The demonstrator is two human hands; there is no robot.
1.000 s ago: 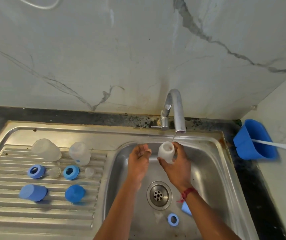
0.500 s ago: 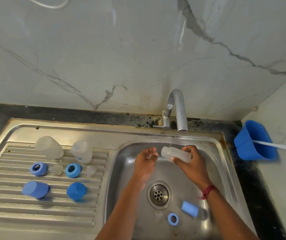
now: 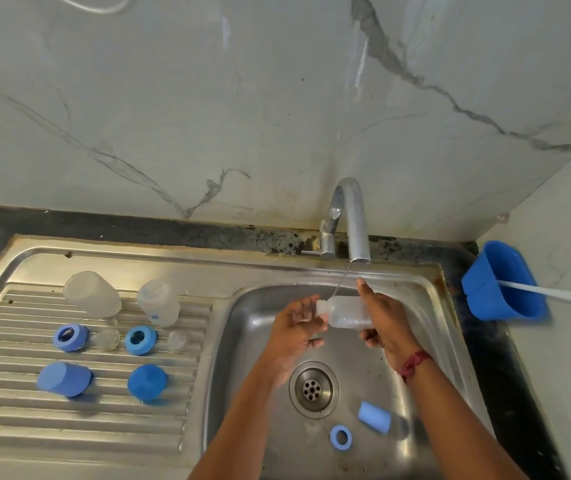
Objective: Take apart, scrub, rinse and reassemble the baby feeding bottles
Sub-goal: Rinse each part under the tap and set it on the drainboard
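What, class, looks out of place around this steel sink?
A pale blue plastic cap and a blue plastic screw ring lie loose in the steel sink basin beside the drain, while the other parts sit in rows on the ribbed drainboard.

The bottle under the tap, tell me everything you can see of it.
The bottle is a translucent, frosted, plastic-looking body, uncapped, lying on its side above the sink basin, open neck pointing left. A thin stream from the tap lands near the neck. The right hand grips its base end; the left hand touches the neck.
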